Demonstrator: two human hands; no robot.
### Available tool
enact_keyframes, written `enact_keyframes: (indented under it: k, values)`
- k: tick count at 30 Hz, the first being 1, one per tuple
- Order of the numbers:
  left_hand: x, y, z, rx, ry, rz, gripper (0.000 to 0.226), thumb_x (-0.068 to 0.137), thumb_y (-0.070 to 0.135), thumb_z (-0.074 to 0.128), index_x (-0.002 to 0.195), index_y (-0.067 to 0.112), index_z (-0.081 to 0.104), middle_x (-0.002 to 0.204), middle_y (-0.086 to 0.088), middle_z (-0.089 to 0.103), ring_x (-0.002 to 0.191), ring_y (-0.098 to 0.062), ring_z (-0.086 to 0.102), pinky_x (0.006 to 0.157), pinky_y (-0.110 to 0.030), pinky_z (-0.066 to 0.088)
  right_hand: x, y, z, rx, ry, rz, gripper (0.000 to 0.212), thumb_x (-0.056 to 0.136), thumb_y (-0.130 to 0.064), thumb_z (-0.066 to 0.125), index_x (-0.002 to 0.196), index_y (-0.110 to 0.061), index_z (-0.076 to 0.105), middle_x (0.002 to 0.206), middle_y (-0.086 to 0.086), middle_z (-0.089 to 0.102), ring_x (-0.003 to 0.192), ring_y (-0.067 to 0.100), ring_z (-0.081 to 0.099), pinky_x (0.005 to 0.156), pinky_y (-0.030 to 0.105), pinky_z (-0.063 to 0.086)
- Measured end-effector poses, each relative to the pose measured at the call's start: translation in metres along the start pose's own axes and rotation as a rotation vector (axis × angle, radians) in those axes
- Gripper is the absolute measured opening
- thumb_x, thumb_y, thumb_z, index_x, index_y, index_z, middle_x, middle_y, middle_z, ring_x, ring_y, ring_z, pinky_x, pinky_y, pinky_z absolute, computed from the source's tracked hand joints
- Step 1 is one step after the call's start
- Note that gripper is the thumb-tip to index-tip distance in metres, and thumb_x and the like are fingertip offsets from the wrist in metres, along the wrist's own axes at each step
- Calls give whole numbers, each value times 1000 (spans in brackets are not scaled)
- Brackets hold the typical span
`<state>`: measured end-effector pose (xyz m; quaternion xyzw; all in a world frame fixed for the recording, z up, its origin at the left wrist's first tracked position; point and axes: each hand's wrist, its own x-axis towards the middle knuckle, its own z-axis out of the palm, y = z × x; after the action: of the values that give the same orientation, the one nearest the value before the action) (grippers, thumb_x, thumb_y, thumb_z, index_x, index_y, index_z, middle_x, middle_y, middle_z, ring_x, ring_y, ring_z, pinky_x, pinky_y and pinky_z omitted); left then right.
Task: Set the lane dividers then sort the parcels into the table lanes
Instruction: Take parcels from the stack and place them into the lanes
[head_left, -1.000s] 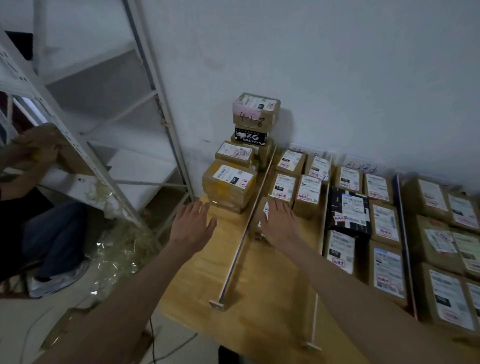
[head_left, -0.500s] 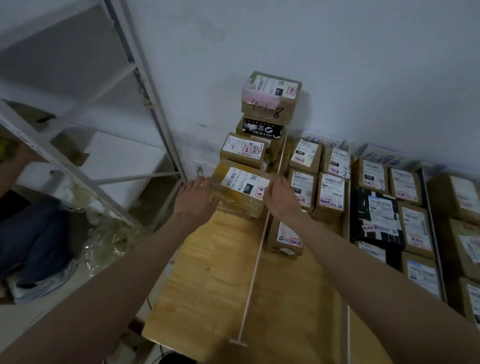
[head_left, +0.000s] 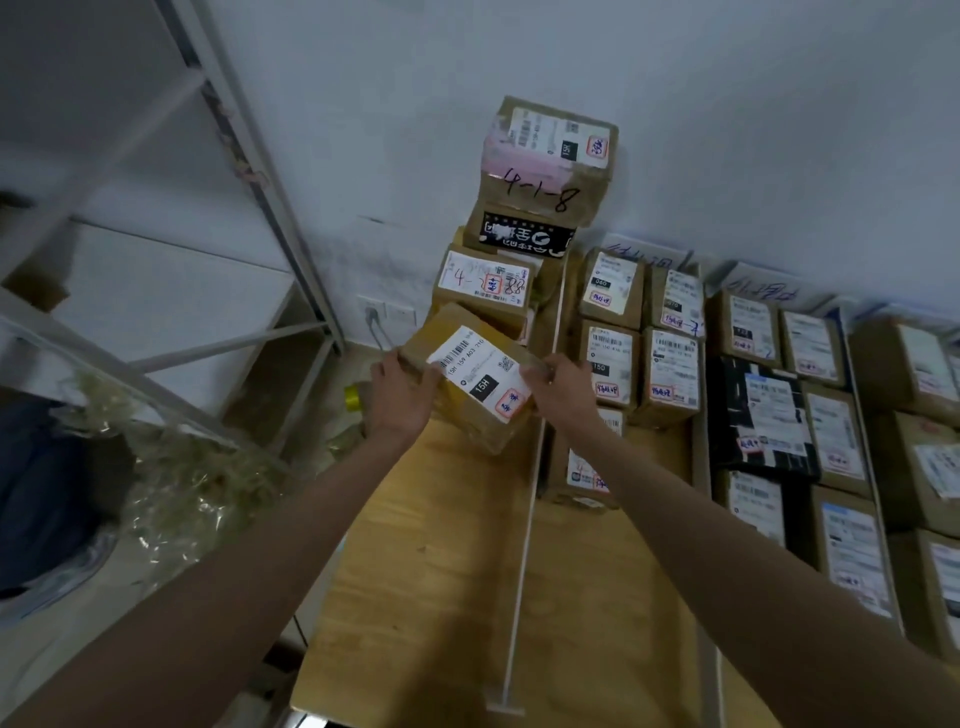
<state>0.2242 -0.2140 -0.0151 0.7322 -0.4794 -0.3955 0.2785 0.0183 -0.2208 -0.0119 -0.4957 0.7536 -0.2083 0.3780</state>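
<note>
A tape-wrapped brown parcel (head_left: 470, 376) with a white "15H" label is tilted in the leftmost lane of the wooden table (head_left: 415, 571). My left hand (head_left: 402, 392) grips its left side and my right hand (head_left: 558, 387) grips its right edge. Behind it stands a stack of parcels (head_left: 540, 171) against the wall; the top one is marked "4-1-8". A thin white lane divider (head_left: 527, 519) runs from the table's front edge to the wall, just right of the held parcel. Another divider (head_left: 707, 467) lies further right.
Several labelled parcels (head_left: 670, 374) fill the lanes to the right. One small parcel (head_left: 582, 473) sits under my right forearm. A metal shelf rack (head_left: 249, 171) stands to the left, with crumpled clear plastic (head_left: 171, 478) on the floor below it. A wall socket (head_left: 387, 314) is behind the table's corner.
Both hands went forward from the table's front area to the "15H" parcel and took hold of it. The parcel now sits tilted and turned. The camera moved closer.
</note>
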Motion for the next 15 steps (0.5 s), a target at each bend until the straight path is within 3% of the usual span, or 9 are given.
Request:
enact_keyframes:
  k: [2,4,8,10,12,15]
  values:
    - [6,7,-9,-37,3,35,65,91,48,63,142,15,42,140,-11,49,126,-29,51,103,-50,45,-7,-1,3,62,-40,36,21,94,-42,58,96,-23,51,119,12,57,102,28,65,84,47,58]
    - [10,11,-15,-113,-17,25,73,88,49,65,148,19,36,146,-8,46,131,-27,49,103,-50,48,-18,-4,8,100,-63,47,20,95,-38,59,89,-23,47,103,8,65,95,25,68,79,46,60]
    - [7,13,-20,-152,-87,-67,104,61,85,62,144,27,40,144,-4,53,124,-27,59,89,-49,57,-48,-17,21,243,-37,70,20,97,-31,58,89,-19,45,101,6,62,90,22,69,72,42,62]
    - [-10,26,-25,-68,-190,-63,74,79,68,64,135,21,52,130,-3,64,108,-22,68,73,-32,60,-58,-22,27,237,-21,74,21,97,-32,59,96,-14,48,105,9,61,89,24,69,68,42,63]
    - [-15,28,-26,0,-227,-41,46,92,49,62,127,19,59,124,-3,68,103,-20,69,62,-21,52,-69,-27,28,229,-27,74,27,98,-31,58,107,-8,48,107,10,60,88,23,69,63,36,62]
    - [-23,31,-36,24,-255,9,40,95,44,60,127,20,61,125,-3,68,106,-23,69,75,-31,57,-86,-29,24,157,-56,54,29,100,-34,52,110,-7,49,97,6,62,76,21,70,54,28,59]
